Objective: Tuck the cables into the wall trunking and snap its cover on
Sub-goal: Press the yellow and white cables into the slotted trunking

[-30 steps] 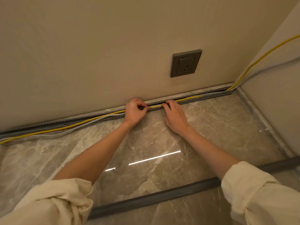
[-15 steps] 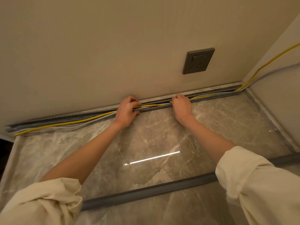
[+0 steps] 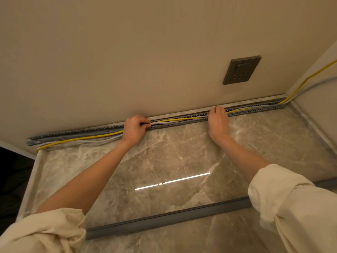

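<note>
Leftmost, the yellow cable (image 3: 82,138) and a grey cable (image 3: 102,140) lie loose on the floor (image 3: 164,152), just in front of the slotted trunking (image 3: 76,133) at the foot of the wall (image 3: 127,52). The left hand (image 3: 134,129) pinches both cables at the trunking's edge, fingers curled. Between the hands they sit inside the channel. The right hand (image 3: 218,119) presses down on the trunking with fingers together, seemingly holding the cables in. Further right they run in the channel to the corner, then climb the side wall below the socket (image 3: 241,70). The step in hand looks like tucking, about half done. Next, the left stretch wants feeding in, working leftwards. The cover (image 3: 164,219) lies on the floor near the person, well apart from the trunking, not yet fitted.
</note>
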`<action>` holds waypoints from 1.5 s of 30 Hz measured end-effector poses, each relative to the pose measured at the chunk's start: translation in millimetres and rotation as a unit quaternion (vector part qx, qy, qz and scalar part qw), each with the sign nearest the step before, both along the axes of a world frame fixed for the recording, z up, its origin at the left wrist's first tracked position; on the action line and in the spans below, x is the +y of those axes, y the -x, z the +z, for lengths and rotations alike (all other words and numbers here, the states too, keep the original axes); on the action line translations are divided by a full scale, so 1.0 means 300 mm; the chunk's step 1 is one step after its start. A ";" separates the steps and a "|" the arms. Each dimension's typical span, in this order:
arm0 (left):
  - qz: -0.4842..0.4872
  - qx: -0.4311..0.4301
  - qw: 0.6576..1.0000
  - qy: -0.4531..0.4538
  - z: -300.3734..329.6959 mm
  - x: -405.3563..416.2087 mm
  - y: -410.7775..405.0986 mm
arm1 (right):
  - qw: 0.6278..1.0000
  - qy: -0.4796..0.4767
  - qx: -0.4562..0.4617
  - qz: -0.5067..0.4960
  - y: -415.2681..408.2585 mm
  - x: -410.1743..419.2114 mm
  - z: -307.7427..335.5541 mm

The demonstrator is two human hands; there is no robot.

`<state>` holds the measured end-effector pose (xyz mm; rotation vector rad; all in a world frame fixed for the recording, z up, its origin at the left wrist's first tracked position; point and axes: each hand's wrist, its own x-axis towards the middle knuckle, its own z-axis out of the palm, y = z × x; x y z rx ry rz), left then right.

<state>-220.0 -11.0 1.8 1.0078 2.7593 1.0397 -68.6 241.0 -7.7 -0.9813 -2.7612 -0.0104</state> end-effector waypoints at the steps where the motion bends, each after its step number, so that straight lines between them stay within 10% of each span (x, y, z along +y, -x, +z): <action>1: 0.025 -0.021 0.999 -0.009 -0.002 0.007 0.000 | 1.000 0.002 0.025 0.005 -0.006 -0.023 -0.004; 12: -0.062 -0.007 0.997 0.035 -0.013 0.002 0.048 | 0.953 0.010 0.056 0.299 0.107 -0.349 -0.007; 21: -0.193 0.115 0.964 0.142 -0.016 -0.091 0.079 | 0.961 0.008 -0.019 0.277 0.186 -0.394 0.005; 45: -0.042 0.084 0.995 0.037 0.002 -0.384 0.161 | 0.975 -0.033 -0.144 0.164 0.272 -0.476 0.099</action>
